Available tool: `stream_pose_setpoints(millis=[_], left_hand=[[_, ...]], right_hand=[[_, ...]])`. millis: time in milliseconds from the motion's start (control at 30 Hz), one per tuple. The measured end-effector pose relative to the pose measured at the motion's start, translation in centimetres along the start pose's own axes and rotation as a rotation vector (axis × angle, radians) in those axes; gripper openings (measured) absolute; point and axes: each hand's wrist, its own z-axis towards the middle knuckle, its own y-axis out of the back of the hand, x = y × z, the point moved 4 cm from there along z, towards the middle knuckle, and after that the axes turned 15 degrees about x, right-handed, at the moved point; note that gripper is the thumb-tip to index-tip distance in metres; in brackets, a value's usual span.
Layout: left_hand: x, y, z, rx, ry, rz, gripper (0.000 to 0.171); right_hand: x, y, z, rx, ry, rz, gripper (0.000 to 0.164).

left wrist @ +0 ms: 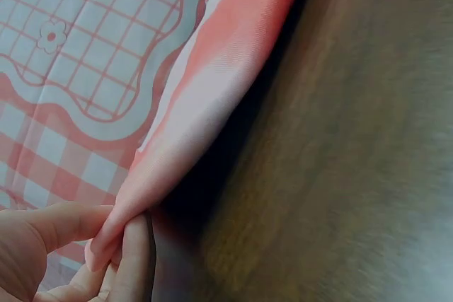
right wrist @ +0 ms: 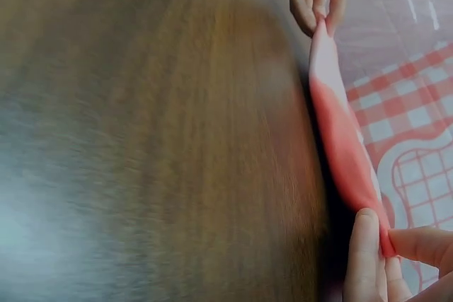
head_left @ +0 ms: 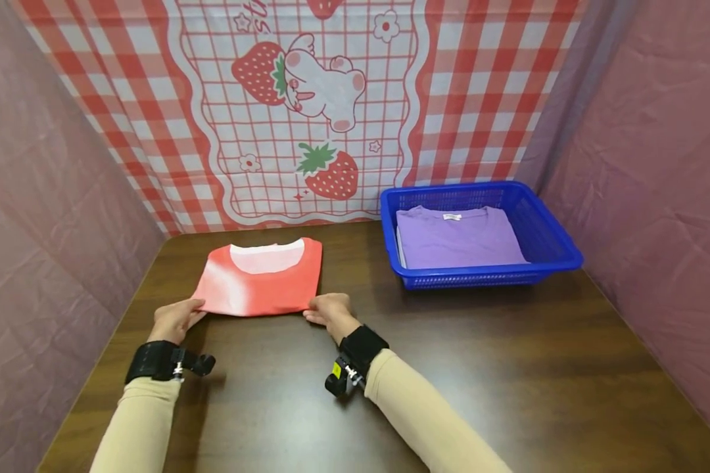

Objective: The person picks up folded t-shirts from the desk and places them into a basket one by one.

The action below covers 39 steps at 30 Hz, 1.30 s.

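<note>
A folded red shirt (head_left: 272, 286) with a white patch and a pale neckline lies at the left of the table, its neck toward the back. At its near left corner, my left hand (head_left: 176, 318) pinches the cloth between thumb and fingers. My right hand (head_left: 332, 310) pinches the near right corner. In the left wrist view the shirt's edge (left wrist: 205, 104) stands a little off the tabletop, with dark shadow beneath. Both pinching hands appear in the right wrist view, with the red edge (right wrist: 343, 146) stretched between them.
A blue plastic basket (head_left: 467, 278) stands at the back right of the brown wooden table (head_left: 449, 381). Inside it lies a folded purple shirt (head_left: 458, 240). A checked strawberry-print cloth (head_left: 479, 98) hangs behind, and pinkish curtains (head_left: 657, 164) flank both sides.
</note>
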Motion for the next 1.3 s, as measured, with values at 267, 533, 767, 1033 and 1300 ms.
stream_pose_setpoints(millis=[267,533,767,1033,1300], left_hand=[[0.7,0.7,-2.5,0.121,0.079,0.100,0.030],[0.8,1.1,-3.0,0.146,0.137,0.155,0.009],[0.9,1.0,-2.7,0.164,0.153,0.196,0.018],[0.1,0.9,-0.9,0.029,0.198,0.502,0.042],[-0.1,0.4,0.6,-0.158,0.132,0.643,0.037]], right_hand=[[-0.4,0.5,-2.2,0.051,-0.067,-0.062,0.029],[-1.0,1.0,-3.0,0.092,-0.110,-0.065,0.019],[-0.9,1.4,-2.6,0.084,-0.130,-0.082,0.041],[0.2,1.2,-1.5,0.041,-0.112,-0.110,0.040],[1.0,1.0,-0.5,-0.058,-0.068,-0.130,0.038]])
